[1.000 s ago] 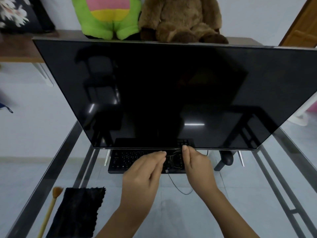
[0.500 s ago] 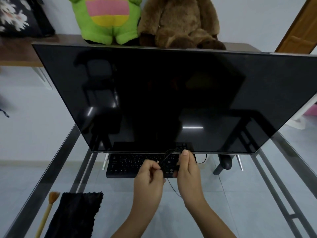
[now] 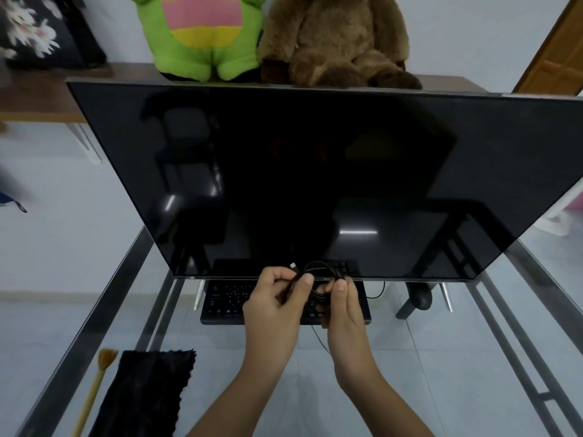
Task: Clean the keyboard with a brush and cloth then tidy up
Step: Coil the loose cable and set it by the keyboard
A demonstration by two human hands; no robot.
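A black keyboard [image 3: 225, 299] lies on the glass table just under the monitor's lower edge; my hands cover its middle and right part. My left hand [image 3: 274, 310] and my right hand [image 3: 344, 305] are raised over it, both pinching a coiled black cable [image 3: 321, 271] with a small plug end at the upper left of the coil. A thin length of the cable hangs down below the keyboard. At the near left lie a black cloth [image 3: 145, 392] and, beside it, a brush [image 3: 94, 392] with a yellow handle and tan bristles.
A large dark monitor [image 3: 315, 178] on two thin legs fills the middle. A black mouse [image 3: 421, 298] sits right of the keyboard. The glass table [image 3: 426, 357] has a metal frame. Two plush toys [image 3: 205, 36] sit on a shelf behind.
The hands have come together and lifted slightly; the cable is now gathered into a tighter coil between them, with the plug end sticking up at the left.
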